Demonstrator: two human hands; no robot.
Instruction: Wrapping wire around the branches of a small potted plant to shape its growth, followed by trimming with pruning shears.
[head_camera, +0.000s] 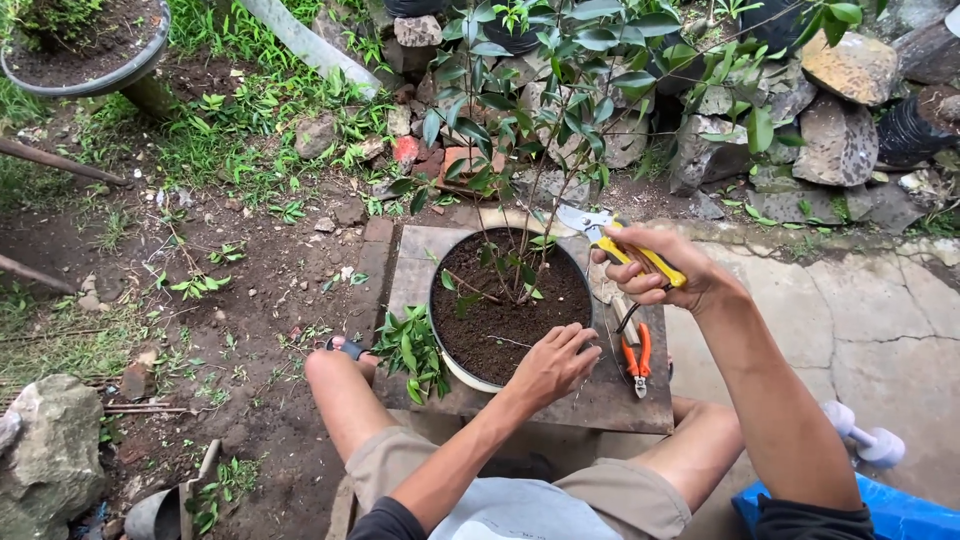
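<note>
Head view, left hand (552, 365): palm and spread fingers rest on the near rim of the round, cream-rimmed pot of dark soil (510, 305), gripping nothing.
Head view, right hand (662, 268): fingers clamped on the yellow-handled pruning shears (622, 243), blades pointing at the thin-stemmed leafy shrub (545, 95).
Pot: stands on a weathered wooden slab (610, 395) between the knees; probably heavy with soil, best held by the rim.
Stems: likely springy and easily snapped.
Nearby: orange-handled pliers (637, 358); cut green sprigs (410, 350).
</note>
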